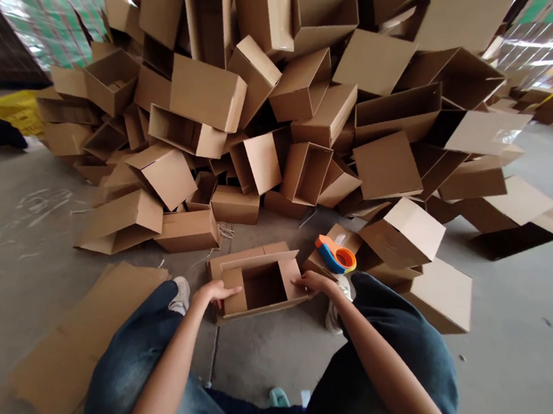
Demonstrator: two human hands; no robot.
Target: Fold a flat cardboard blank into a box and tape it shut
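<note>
The box (264, 286) is sitting on the floor (531, 310), top open, directly between the person's two hands. The left hand (221, 292) is gripping its left end, thumb lying on the short flap there; the right hand (312, 282) is gripping the right end, fingers touching the opposite flap. Just beyond the right hand, the orange-and-blue tape dispenser (333, 254) is lying near the right shoe (334, 315). Flat cardboard (86, 344) is lying left of the left leg, and a big pile (207, 94) of boxes is rising ahead.
</note>
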